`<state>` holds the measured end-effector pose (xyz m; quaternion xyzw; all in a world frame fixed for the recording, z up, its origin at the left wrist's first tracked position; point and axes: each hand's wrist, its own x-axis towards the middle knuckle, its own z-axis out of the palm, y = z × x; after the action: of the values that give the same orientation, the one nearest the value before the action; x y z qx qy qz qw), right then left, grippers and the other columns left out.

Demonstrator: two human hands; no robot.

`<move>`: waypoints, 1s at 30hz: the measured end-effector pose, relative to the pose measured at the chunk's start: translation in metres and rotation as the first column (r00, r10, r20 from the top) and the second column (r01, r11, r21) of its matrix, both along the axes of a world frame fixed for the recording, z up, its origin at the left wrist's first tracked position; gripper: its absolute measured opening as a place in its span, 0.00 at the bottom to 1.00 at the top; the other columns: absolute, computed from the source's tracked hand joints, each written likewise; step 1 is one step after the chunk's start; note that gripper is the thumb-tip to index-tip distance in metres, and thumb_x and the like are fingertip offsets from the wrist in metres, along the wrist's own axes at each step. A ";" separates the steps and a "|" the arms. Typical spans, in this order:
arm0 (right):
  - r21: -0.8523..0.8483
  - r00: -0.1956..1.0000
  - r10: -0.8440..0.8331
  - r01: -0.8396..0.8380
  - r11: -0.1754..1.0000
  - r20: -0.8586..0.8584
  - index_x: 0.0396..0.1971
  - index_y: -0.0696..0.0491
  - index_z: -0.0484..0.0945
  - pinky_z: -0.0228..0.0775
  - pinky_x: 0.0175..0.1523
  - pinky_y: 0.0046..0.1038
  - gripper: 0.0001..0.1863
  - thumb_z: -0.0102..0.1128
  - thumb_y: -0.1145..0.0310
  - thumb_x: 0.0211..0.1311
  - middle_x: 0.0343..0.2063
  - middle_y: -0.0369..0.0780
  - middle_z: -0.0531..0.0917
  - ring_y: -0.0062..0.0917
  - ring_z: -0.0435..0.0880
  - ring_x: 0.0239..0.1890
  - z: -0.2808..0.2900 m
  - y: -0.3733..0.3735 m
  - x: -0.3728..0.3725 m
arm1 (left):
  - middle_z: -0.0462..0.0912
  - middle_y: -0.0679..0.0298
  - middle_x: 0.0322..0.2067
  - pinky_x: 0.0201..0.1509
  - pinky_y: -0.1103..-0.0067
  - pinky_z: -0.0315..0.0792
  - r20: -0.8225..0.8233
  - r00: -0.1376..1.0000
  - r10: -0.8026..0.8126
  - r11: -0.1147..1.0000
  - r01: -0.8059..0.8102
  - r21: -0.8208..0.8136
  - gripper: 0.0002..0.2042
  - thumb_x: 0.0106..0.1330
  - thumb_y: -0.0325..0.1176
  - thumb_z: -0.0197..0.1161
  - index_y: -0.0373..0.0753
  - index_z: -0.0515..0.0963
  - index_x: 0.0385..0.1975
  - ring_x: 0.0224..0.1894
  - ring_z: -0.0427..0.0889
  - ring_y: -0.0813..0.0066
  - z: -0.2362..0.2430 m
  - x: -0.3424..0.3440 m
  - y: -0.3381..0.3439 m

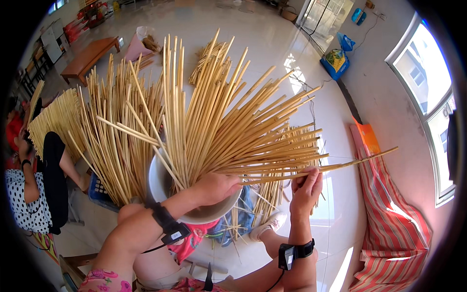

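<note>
The left forearm (184, 205) is crossing the rim of a whitish bucket (156, 177), the left hand (216, 187) grasping a thin tan stick's end while the right hand (306, 189) is pinching farther along. The stick (340, 165) is running crosswise, tip pointing rightward past open tiled floor (340, 209) (striped cloth (389, 228) is edging it).

Black straps (164, 219) with boxy modules (287, 256) and thin cables (276, 280) — pink floral clothing (104, 281), a pale shoe (273, 223).
</note>
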<state>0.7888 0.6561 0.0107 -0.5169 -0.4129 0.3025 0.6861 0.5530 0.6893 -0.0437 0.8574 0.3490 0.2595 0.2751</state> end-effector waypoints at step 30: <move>0.080 0.927 -0.373 0.374 0.924 -0.026 0.25 0.51 0.62 0.46 0.22 0.13 0.16 0.36 0.61 0.74 0.17 0.27 0.59 0.09 0.53 0.18 0.024 0.001 0.036 | 0.78 0.55 0.37 0.40 0.63 0.73 -0.392 0.910 0.135 0.984 -0.168 -0.051 0.11 0.65 0.38 0.51 0.40 0.72 0.42 0.37 0.79 0.51 -0.012 -0.049 0.034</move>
<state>0.8247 0.6572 0.0347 -0.5555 -0.3155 0.1514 0.7543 0.5044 0.7235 -0.0555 0.8498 0.4724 0.0909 0.2154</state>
